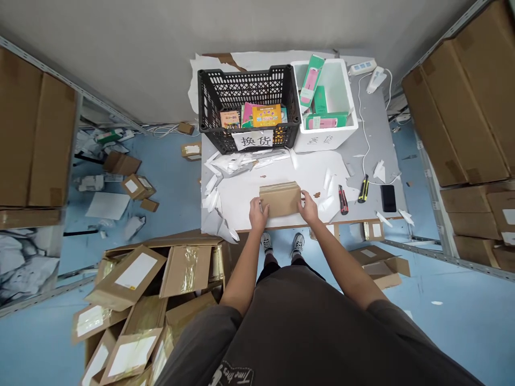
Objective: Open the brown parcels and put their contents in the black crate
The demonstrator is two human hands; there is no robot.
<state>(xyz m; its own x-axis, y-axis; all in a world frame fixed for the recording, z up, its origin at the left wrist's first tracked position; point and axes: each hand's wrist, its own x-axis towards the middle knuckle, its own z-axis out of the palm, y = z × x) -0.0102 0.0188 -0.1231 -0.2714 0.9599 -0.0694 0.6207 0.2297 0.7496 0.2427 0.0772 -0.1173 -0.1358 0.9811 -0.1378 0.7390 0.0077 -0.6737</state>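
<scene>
A small brown cardboard box [280, 200] is at the front edge of the table, held between my two hands. My left hand [258, 214] grips its left end, thumb on the near face. At the opposite end, my right hand [308, 208] has its fingers closed on the right side. A lighter strip runs along the box's far edge. To the right of the box lie a red utility knife [343, 200] and a yellow-and-black utility knife [363, 189].
Behind are a black crate [249, 140] of books and a white foam box [325, 140] with green-and-pink packages. A phone [388, 198] lies at right, near a white cable. Torn white wrapping [217, 228] covers the table's left edge. Cardboard boxes [137, 271] pile up at lower left.
</scene>
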